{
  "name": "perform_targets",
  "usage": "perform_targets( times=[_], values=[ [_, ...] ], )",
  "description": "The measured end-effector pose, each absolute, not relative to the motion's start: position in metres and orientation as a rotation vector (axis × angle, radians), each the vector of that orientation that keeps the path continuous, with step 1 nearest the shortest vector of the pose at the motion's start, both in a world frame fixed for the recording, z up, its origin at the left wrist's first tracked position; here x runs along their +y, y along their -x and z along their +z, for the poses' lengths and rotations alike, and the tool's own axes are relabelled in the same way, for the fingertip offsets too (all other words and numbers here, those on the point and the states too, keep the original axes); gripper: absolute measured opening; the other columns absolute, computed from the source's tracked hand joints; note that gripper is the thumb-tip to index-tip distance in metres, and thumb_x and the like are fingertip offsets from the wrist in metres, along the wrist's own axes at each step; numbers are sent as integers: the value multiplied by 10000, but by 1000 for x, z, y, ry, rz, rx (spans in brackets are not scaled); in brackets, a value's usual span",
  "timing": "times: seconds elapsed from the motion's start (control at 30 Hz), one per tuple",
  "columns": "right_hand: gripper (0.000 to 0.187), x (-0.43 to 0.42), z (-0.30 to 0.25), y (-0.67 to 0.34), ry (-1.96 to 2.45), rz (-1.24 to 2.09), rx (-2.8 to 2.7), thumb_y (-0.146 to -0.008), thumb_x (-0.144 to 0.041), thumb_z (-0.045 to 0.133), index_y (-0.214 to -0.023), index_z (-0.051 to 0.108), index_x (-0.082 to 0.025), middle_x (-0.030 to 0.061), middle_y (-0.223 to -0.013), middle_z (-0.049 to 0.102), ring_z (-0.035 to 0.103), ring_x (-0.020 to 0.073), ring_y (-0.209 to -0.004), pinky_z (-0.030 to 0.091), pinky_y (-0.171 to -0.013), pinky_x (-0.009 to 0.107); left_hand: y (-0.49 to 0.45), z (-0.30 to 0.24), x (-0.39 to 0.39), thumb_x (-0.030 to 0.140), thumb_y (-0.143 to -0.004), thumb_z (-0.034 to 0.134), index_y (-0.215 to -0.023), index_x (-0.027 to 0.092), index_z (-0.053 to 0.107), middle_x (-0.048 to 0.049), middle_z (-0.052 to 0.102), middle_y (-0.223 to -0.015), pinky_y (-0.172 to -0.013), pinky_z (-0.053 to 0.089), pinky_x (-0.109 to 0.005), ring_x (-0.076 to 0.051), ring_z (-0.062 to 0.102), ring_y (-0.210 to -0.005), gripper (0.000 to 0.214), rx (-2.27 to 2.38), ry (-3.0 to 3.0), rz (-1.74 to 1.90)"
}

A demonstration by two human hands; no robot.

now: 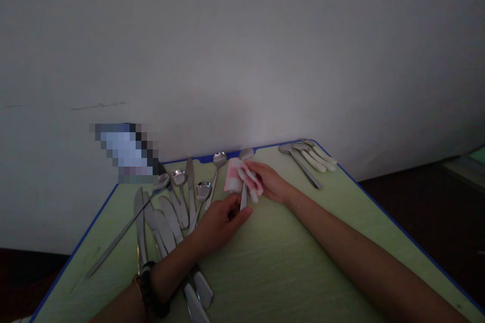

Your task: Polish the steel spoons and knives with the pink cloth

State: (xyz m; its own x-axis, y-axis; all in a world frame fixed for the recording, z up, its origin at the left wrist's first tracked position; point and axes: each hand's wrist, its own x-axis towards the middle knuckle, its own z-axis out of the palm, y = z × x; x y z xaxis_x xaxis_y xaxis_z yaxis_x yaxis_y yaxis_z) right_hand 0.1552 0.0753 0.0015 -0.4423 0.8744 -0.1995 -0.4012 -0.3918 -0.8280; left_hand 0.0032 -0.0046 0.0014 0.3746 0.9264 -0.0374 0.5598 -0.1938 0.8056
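My left hand (222, 222) pinches the handle end of a metal spoon (245, 174) that lies on the green table (288, 262), its bowl pointing toward the wall. My right hand (267, 181) presses a pink-and-white cloth (235, 177) around the spoon's shaft, fingers closed over the cloth. A dark band sits on my left wrist.
Several knives and spoons (172, 207) lie scattered left of my hands. A small group of white-handled spoons (308, 157) rests at the far right corner. A blurred object (127, 151) stands at the far left by the white wall. The table has a blue edge (394, 222).
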Motion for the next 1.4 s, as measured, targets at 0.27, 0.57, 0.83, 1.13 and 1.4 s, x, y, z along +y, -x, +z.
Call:
perform_targets(
  times=[0.27,0.57,0.83,1.13,1.4],
  values=[
    [262,77,-1,-155,810,1933,-916,-620,-378,733,-690,610,-158,-47,-562,563,439,77,-496,310,-465,214,-2,-1,-5,459,-857,445,-739,183,479,48,446,-596,-504,270,-235,-110,399,-537,303,1258,-1856,624],
    [247,76,0,-156,805,1928,-935,-644,-373,717,-678,603,-157,-50,-549,552,425,74,-485,289,-455,216,-2,-1,-5,446,-858,454,-740,183,484,48,457,-592,-507,276,-231,-111,415,-541,290,1276,-1865,612],
    [244,78,-2,-156,812,1921,-945,-660,-375,704,-692,600,-157,-49,-551,558,431,73,-478,294,-451,215,-2,0,-5,448,-856,453,-742,183,486,46,462,-592,-504,275,-228,-111,414,-538,291,1273,-1862,616],
    [241,77,-2,-155,800,1919,-929,-648,-365,715,-691,599,-159,-50,-566,557,445,77,-507,301,-468,216,-3,1,-5,451,-856,444,-750,181,490,43,456,-595,-502,268,-230,-114,411,-537,293,1282,-1870,603],
    [281,77,0,-155,817,1928,-938,-608,-393,733,-686,599,-159,-50,-560,555,435,77,-503,304,-471,219,-2,0,-5,454,-857,444,-722,187,464,50,427,-582,-505,267,-233,-111,392,-530,300,1281,-1880,612]
  ],
)
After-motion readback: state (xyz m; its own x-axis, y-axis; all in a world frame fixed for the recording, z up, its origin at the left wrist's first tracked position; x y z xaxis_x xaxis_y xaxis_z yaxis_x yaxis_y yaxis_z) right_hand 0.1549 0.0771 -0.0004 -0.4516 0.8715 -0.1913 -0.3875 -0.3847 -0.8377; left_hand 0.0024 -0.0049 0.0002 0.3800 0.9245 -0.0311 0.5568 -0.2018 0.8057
